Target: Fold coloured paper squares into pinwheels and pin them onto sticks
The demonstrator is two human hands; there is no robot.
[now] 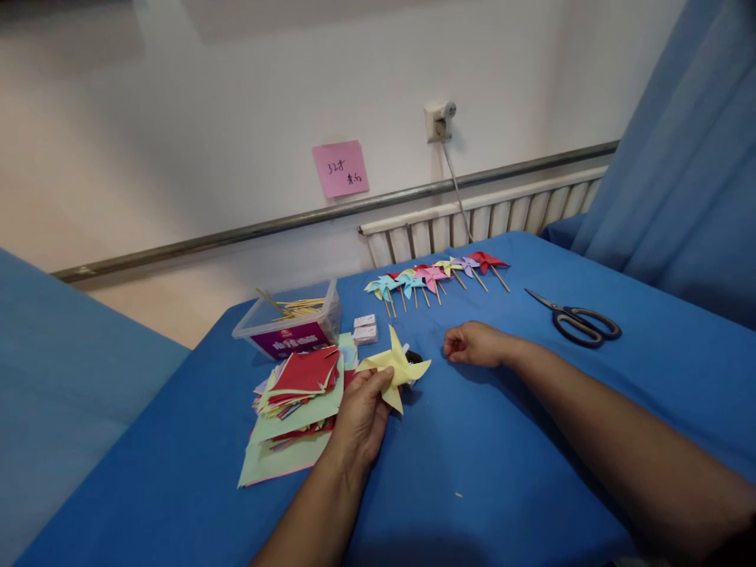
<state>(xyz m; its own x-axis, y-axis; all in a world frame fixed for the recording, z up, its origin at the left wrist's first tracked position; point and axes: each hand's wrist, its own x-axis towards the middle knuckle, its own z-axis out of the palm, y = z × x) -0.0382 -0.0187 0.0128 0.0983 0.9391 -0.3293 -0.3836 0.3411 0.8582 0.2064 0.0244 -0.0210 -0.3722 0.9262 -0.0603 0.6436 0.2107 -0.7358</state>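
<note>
Your left hand [361, 413] pinches yellow pinwheel [397, 366] upright, folds kept together; right hand [472, 344] curled loosely on blue table [502, 441], contents unclear.

Bare forearms and hands [360, 417], sleeveless

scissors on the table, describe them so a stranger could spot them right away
Start at the blue-covered table and look to its right side, beyond the right hand. The scissors lie flat there, alone, right of the row of paper pinwheels. They are the only metal tool: dark looped handles, thin closed blades pointing left.
</note>
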